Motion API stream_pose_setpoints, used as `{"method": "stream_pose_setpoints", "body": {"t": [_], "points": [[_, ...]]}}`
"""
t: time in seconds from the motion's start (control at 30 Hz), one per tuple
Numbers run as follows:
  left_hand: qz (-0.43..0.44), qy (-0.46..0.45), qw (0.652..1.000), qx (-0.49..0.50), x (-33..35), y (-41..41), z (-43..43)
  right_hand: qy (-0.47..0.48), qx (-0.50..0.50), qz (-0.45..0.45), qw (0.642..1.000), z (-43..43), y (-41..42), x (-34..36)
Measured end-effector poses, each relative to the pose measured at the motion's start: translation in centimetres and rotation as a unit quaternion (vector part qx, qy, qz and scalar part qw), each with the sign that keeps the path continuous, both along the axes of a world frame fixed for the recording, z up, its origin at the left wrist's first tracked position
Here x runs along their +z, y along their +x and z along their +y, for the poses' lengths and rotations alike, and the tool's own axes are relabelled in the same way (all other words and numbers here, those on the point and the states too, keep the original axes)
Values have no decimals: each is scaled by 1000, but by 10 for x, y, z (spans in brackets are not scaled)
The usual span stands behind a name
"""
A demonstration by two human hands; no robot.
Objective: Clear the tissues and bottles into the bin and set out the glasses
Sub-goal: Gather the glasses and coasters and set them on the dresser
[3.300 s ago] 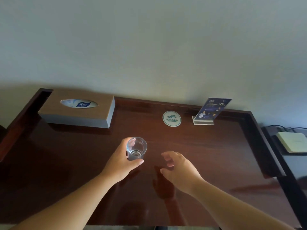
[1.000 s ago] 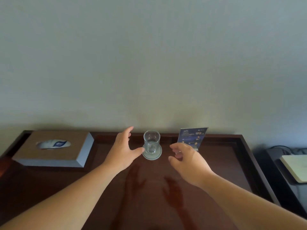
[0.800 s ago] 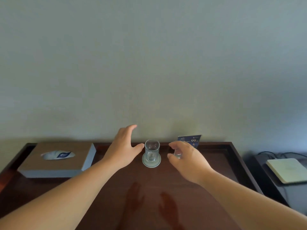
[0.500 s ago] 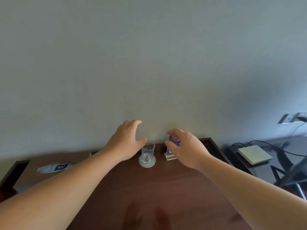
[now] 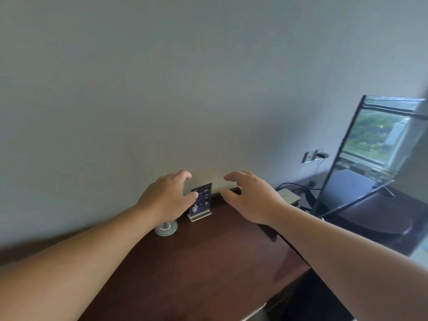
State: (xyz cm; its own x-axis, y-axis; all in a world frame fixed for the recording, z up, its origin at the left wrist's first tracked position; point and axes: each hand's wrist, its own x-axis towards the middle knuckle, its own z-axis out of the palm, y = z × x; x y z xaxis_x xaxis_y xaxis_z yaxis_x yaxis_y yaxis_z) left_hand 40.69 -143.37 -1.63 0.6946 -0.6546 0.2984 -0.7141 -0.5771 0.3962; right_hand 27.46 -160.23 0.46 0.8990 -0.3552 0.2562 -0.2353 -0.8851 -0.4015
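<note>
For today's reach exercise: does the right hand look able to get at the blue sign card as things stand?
Probably yes: the right hand hovers open just beside the sign card, and nothing stands between them.

glossy dark wood desk (image 5: 208,262); clear glass (image 5: 165,225) on a pale coaster (image 5: 170,232); printed card (image 5: 201,199) in clear plastic stand

You will find no text here that reads clearly. The one printed thing is the blue card (image 5: 201,201) standing on the bench (image 5: 208,262), just right of your left grip (image 5: 166,198) and left of your right grip (image 5: 250,198). Its pale marks are too blurred to make out as words or numbers.
</note>
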Motion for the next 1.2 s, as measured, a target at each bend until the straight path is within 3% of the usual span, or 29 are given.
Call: {"method": "stream_pose_setpoints", "body": {"t": [0.27, 0.6, 0.9, 1.2], "points": [[-20, 1, 992, -122, 12, -99, -96, -1, -91, -13, 996, -52, -129, 3], [-13, -12, 964, -264, 12, -308, -250, 12, -236, -31, 971, -158, -361, -4], [-2, 0, 908, -419, 2, -474, -357, 35, -387, -58, 919, -212, -540, -7], [12, 20, 841, -540, -12, -580, -447, 38, -519, -26, 853, -238, -646, -22]]}}
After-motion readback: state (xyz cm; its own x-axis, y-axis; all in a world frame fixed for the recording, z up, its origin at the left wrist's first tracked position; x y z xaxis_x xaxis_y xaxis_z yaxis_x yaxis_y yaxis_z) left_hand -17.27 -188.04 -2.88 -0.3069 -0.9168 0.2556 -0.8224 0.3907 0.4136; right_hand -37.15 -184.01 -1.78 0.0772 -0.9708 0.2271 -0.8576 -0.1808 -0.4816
